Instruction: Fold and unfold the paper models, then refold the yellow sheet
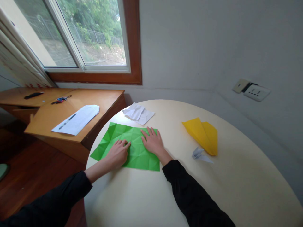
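While both hands press a creased green sheet (129, 145) flat on the round bench (213, 189):
left hand (117, 154) curled, fingertips down; right hand (153, 142) spread open, neither grip clamping anything.

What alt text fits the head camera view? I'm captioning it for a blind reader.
A person's left hand and right hand press flat on a creased green paper sheet on a round cream table. A yellow paper plane, a small grey folded paper figure and a crumpled white paper lie nearby.
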A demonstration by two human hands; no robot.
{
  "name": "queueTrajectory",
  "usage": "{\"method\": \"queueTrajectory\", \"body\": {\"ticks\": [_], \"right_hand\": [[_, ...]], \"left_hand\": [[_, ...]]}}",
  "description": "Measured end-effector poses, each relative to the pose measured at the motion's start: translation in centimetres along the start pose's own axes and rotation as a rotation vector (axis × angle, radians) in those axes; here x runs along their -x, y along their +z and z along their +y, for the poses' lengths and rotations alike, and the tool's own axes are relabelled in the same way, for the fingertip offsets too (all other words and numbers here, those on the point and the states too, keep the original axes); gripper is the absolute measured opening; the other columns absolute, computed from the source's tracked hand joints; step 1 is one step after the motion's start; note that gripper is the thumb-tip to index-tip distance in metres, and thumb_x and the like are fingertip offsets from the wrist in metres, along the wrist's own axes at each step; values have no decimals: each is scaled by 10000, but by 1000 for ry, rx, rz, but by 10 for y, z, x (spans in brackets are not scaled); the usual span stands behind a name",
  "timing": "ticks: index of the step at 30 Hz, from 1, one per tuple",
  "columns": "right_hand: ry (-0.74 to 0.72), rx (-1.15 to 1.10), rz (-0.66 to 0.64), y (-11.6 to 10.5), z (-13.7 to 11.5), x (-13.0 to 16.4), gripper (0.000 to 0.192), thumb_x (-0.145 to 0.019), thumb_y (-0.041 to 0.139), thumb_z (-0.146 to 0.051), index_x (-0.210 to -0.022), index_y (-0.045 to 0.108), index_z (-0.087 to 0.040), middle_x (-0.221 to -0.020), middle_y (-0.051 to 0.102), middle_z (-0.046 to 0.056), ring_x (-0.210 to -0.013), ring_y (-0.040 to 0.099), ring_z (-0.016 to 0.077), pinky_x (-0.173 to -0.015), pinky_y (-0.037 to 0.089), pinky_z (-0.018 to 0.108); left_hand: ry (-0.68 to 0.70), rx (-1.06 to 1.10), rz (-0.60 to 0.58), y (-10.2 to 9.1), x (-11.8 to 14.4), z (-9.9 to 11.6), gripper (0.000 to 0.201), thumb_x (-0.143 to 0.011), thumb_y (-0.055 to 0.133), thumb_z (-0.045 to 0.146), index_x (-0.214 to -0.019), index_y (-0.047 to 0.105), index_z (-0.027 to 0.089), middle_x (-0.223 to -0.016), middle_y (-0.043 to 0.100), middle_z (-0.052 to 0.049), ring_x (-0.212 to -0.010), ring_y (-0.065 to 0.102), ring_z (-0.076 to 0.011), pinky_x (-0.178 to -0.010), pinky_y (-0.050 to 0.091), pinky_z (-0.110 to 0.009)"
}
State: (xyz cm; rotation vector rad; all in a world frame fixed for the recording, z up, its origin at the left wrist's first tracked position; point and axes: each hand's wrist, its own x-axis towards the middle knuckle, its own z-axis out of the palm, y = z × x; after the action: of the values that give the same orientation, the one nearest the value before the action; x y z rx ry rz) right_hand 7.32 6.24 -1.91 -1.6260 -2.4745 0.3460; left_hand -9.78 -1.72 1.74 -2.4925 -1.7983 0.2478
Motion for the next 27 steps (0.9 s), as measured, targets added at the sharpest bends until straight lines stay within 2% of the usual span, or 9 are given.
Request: {"method": "queueTrajectory", "body": {"ticks": [13, 23, 27], "right_hand": [[7, 23, -16, -1, -1, 0, 502, -937, 194, -451, -1419, 251, -324, -1525, 176, 26, -1398, 104, 217, -1097, 11, 450], [-5, 13, 13, 1, 0, 0, 496, -937, 212, -446, -1410, 283, -316, -1516, 209, 44, -1394, 129, 227, -1096, 29, 461], [2, 12, -1, 0, -1, 0, 496, -938, 204, -449, -1413, 270, -323, -1520, 195, 35, -1396, 118, 220, -1097, 20, 456]], "left_hand": [[-29, 64, -5, 0, 6, 3, 468, -792, 402, 110, -1241, 532, 86, -1279, 524, -187, -1151, 508, -292, -1045, 300, -467], [-37, 110, -49, 0, 10, 0, 501, -789, 402, 115, -1279, 504, 101, -1360, 470, -157, -1253, 438, -270, -1087, 257, -468], [-39, 141, -54, 4, 13, -3, 541, -793, 367, 112, -1328, 440, 87, -1407, 404, -147, -1303, 373, -261, -1094, 236, -483]]}}
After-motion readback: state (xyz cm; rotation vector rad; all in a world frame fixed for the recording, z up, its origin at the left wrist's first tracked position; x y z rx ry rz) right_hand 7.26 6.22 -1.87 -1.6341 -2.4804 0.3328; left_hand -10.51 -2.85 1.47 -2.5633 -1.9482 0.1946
